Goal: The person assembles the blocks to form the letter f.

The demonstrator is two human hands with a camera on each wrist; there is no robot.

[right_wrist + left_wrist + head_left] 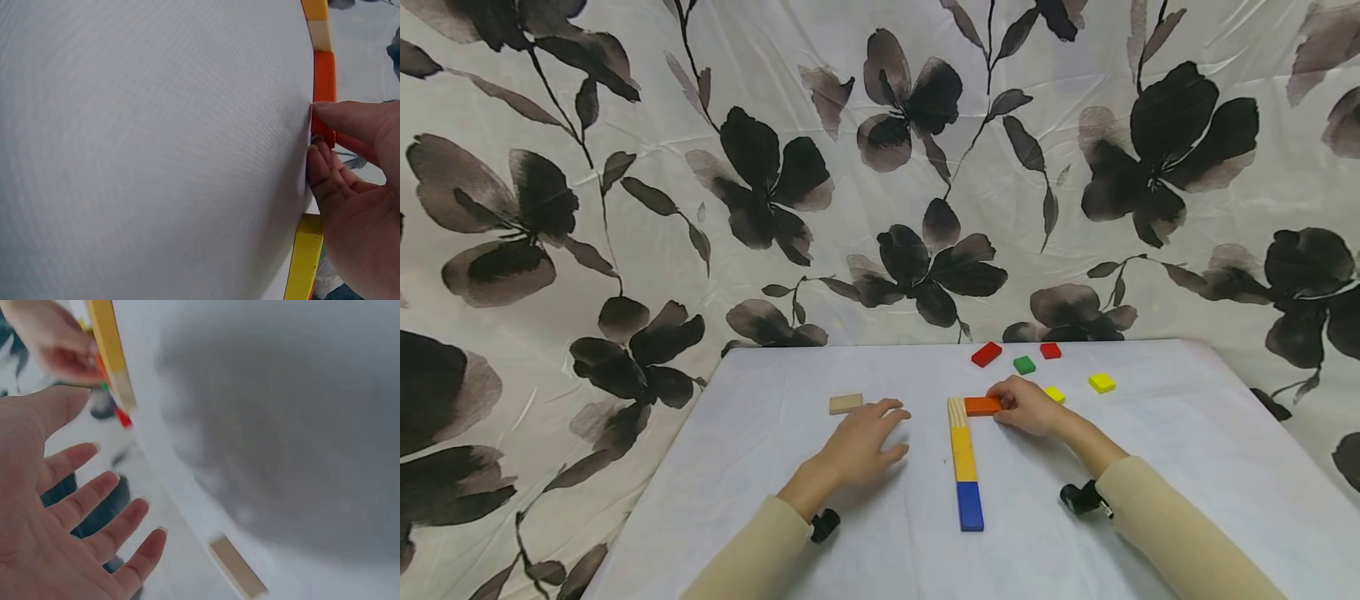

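My right hand (1032,406) pinches the end of an orange block (981,406), thumb and fingertips on its sides. The orange block lies crosswise at the top of a straight column of blocks: a pale wooden block (957,412), a yellow block (964,455) and a blue block (970,506). In the right wrist view the orange block (324,75) meets the pale one end to side. Over the cloth left of the column, my left hand (863,446) holds nothing, its fingers spread. Beyond its fingertips lies a separate plain wooden block (846,404).
Past my right hand sit two red blocks (987,354), a green block (1024,365) and a yellow block (1102,383); another yellow block (1055,394) is right beside the hand. A white cloth (760,467) covers the table, with a floral curtain behind its far edge.
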